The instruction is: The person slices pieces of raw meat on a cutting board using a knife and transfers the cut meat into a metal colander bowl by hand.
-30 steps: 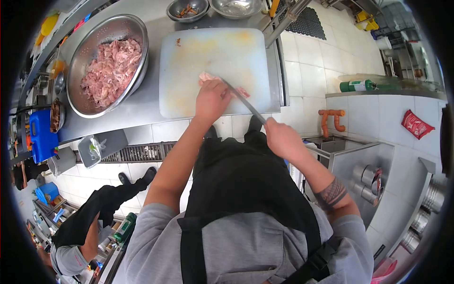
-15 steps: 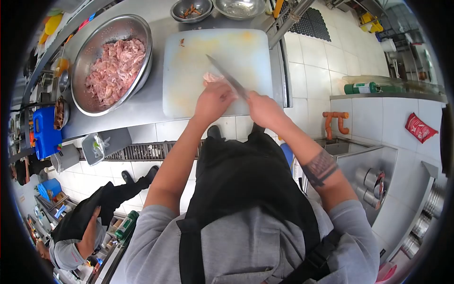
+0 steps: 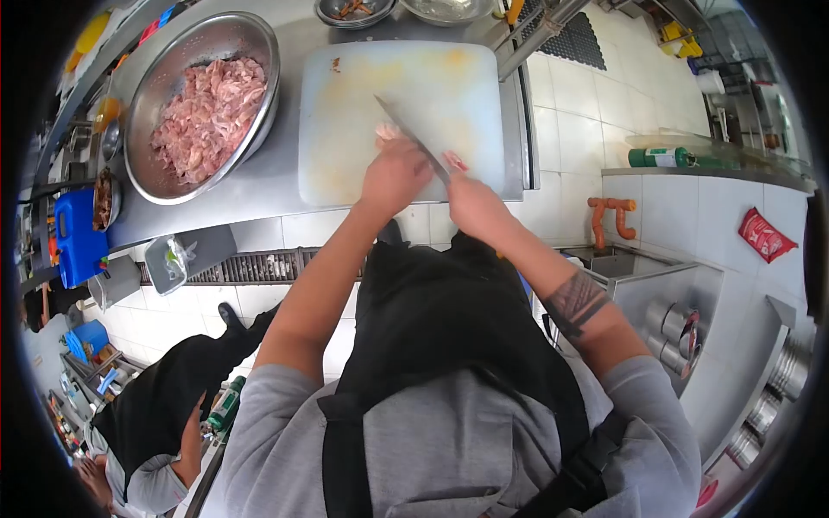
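My right hand [image 3: 474, 205] is closed round the handle of a kitchen knife [image 3: 406, 129], whose blade points up and to the left over the white cutting board [image 3: 345, 95]. My left hand [image 3: 397, 175] has its fingers curled on a piece of raw meat [image 3: 389, 132], which looks like chicken and pokes out beyond the knuckles. The blade lies close along the right side of that hand. A small cut piece of meat [image 3: 455, 161] rests on the board to the right of the blade, just above my right hand.
A large steel colander [image 3: 142, 160] full of cut raw meat stands left of the board. Two steel bowls, one with orange-brown bits [image 3: 352, 12], sit at the back. A grey bin [image 3: 211, 250] is below the counter. Behind on the left, another person [image 3: 164, 406] in a black apron works.
A small cut piece now shows to the right of the blade. The view has shifted slightly, and the other person has bent over and moved a little lower in the picture.
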`<state>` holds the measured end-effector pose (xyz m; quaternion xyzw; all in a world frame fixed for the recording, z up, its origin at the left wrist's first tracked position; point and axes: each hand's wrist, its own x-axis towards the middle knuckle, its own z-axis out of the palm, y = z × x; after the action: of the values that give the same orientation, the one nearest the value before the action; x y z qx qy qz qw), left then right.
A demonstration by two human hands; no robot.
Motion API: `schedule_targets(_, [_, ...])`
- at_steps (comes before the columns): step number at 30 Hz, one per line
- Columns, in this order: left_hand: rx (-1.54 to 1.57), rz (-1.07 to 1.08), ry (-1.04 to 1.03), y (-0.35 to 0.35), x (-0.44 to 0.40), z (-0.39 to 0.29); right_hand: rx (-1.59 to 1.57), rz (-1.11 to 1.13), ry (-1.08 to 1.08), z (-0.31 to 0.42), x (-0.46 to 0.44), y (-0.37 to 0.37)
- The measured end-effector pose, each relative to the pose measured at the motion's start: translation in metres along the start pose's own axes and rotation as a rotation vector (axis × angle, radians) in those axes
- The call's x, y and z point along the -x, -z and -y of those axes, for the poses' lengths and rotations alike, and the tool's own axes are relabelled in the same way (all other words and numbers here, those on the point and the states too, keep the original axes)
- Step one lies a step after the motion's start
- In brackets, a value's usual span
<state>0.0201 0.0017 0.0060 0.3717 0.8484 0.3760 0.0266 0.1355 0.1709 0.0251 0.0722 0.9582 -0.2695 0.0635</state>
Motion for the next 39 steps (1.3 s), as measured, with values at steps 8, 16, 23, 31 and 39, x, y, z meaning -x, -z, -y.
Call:
schedule_targets(8, [0.05, -0.155, -0.008, 0.014, 0.013, 0.002, -0.009, 0.205, -0.156, 0.036, -0.009, 0.07])
schedule_targets(16, [0.013, -0.146, 0.143, 0.015, 0.006, 0.012, 0.087, 0.264, -0.16, 0.037, 0.062, 0.086])
schedule_targets(23, [-0.002, -0.056, 0.114, 0.017, 0.002, 0.016, 0.046, 0.348, -0.187, 0.034, 0.06, 0.073])
schedule_targets(31, [0.088, -0.034, 0.104, 0.03, -0.001, 0.015, 0.023, 0.056, 0.094, 0.031, -0.043, 0.003])
schedule_targets(39, [0.004, -0.086, 0.162, 0.028, 0.01, 0.017, 0.098, 0.312, -0.177, 0.01, 0.05, 0.057])
